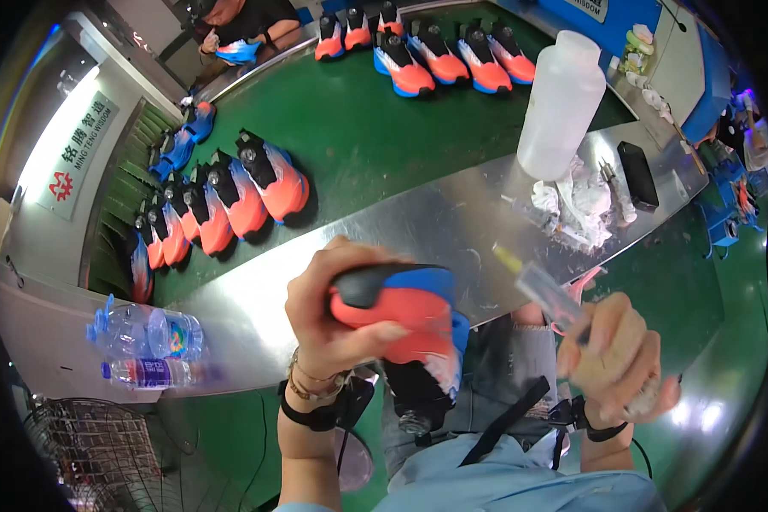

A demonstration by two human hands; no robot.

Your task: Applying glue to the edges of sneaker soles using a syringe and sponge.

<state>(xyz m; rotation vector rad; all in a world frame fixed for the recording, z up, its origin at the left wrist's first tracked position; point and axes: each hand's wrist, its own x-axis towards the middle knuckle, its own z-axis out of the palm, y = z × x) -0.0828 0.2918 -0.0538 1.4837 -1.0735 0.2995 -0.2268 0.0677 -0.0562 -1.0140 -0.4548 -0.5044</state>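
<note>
In my left hand is a coral-red, blue and black sports shoe, gripped around its toe end, its black collar pointing down toward my lap. My right hand is closed around a clear syringe with a yellowish tip, which points up and left toward the bench. Motion smears the syringe and the fingers on it. Something whitish shows by the lower fingers of that hand, too blurred to name. A gap separates the syringe from the shoe. Both hands are over the near edge of the metal bench.
Several similar shoes stand along the green conveyor belt. On the bench's right are a white plastic bottle, crumpled tissue and a black case. Plastic drink bottles lie left, above a wire basket. Another person handles a shoe.
</note>
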